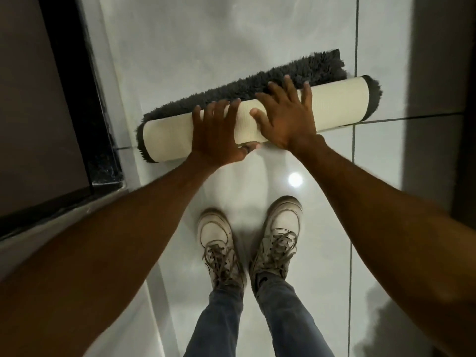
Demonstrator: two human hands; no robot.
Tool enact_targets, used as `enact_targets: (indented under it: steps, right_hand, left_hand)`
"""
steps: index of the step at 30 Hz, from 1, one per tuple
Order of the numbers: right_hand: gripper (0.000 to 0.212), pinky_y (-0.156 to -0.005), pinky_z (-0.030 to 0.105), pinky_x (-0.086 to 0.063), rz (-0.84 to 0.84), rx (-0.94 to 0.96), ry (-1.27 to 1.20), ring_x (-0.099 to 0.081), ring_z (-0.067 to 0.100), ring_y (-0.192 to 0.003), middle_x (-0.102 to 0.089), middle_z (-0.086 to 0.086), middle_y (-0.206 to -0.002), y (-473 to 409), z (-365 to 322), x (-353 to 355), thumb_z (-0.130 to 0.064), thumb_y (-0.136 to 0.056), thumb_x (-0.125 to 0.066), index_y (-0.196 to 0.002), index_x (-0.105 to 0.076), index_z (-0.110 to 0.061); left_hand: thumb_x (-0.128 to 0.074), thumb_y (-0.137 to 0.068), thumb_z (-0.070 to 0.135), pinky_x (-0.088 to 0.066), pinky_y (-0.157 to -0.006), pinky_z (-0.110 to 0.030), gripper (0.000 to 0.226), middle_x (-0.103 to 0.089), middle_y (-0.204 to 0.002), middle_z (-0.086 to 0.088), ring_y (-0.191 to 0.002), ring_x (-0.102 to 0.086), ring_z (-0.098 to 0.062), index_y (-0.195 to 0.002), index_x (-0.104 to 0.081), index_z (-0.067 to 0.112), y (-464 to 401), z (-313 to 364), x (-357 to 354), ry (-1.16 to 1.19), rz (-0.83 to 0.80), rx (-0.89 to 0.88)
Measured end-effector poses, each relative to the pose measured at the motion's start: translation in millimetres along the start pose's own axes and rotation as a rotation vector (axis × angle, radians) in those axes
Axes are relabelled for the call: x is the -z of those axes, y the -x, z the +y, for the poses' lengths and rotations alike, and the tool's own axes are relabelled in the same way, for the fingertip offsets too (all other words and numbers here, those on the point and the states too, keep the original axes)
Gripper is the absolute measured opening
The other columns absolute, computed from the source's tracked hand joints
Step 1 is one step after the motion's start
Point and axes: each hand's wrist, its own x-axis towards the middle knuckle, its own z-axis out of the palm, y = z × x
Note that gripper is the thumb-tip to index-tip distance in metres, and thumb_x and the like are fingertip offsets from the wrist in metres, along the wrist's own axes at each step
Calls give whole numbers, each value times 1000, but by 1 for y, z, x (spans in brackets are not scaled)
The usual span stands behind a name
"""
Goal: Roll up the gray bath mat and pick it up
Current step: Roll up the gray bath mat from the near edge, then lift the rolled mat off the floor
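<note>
The gray bath mat (340,104) lies on the white tiled floor, mostly rolled into a tube with its cream backing outward. It slants from lower left to upper right. A strip of its shaggy gray pile (296,73) still lies flat on the far side of the roll. My left hand (216,135) wraps the middle of the roll, fingers over the top and thumb tucked under the near side. My right hand (286,117) rests flat on top just to the right, fingers spread and reaching the pile.
My two feet in pale laced sneakers (216,238) stand on the glossy tiles just behind the roll. A dark doorframe and threshold (85,112) run along the left. A gray wall (438,73) borders the right side.
</note>
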Motion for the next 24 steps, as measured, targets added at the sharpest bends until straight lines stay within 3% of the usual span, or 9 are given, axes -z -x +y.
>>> enact_targets:
  steps: [4,7,10,12,15,17,19,21,24]
  right_hand:
    - [43,-124,50,-23,380,-315,-203,-34,34,-150,-45,15,-157,14,-42,-2,-42,-99,-49,-127,-65,-15]
    - [43,-106,42,-42,595,-746,-756,-51,31,-121,-56,17,-129,29,-71,-11,-33,-87,-73,-116,-62,-3]
    - [76,-104,50,-54,440,-1074,-1749,-58,25,-117,-57,14,-133,26,-70,-10,-33,-79,-88,-133,-42,-6]
    - [85,-98,59,-58,245,-1048,-2048,-64,32,-122,-59,11,-138,21,-54,-10,-31,-79,-89,-141,-32,-16]
    - [81,-87,69,-57,75,-1011,-2168,-62,42,-122,-60,18,-138,14,-32,-8,-14,-82,-86,-147,-38,-16]
    - [71,-87,72,-55,3,-1019,-2192,-61,46,-121,-60,22,-137,17,-29,1,-7,-84,-83,-145,-47,-10]
    - [67,-85,74,-55,23,-1046,-2166,-62,46,-119,-63,21,-132,27,-36,16,-1,-83,-81,-143,-51,-10]
    - [73,-83,72,-57,62,-1027,-2062,-63,42,-121,-65,15,-133,41,-48,36,3,-81,-81,-145,-53,-17]
    - [88,-84,70,-58,85,-964,-1932,-63,38,-124,-63,12,-139,61,-71,80,9,-76,-83,-149,-45,-23]
  left_hand:
    - [-61,-73,80,-53,-95,-43,89,-63,-134,-6,-117,-64,-30,-135,-52,18,-47,-17,24,122,-159,8]
    - [-88,-62,61,-46,-81,-40,82,-51,-119,-3,-110,-58,-31,-117,-41,22,-79,-25,38,328,-502,110]
    - [-90,-53,69,-50,-95,-49,102,-50,-130,-5,-119,-51,-31,-130,-40,24,-82,-26,35,353,-524,136]
    - [-83,-42,76,-42,-109,-57,127,-46,-147,-7,-135,-42,-36,-148,-33,28,-80,-26,35,353,-515,160]
    - [-65,-28,76,-33,-110,-59,129,-44,-147,-8,-140,-35,-36,-148,-41,34,-83,-23,41,291,-592,179]
    - [-74,-36,70,-31,-110,-62,115,-48,-141,-7,-138,-38,-35,-140,-45,35,-80,-19,43,276,-615,171]
    - [-89,-45,60,-40,-107,-58,100,-57,-132,-6,-130,-50,-34,-131,-45,32,-72,-20,53,355,-646,162]
    - [-97,-48,49,-55,-92,-46,93,-64,-120,-5,-112,-62,-33,-122,-43,29,-58,-22,73,479,-668,152]
    - [-99,-49,38,-56,-85,-41,94,-64,-119,-5,-107,-63,-30,-123,-41,27,-33,-23,122,594,-579,170]
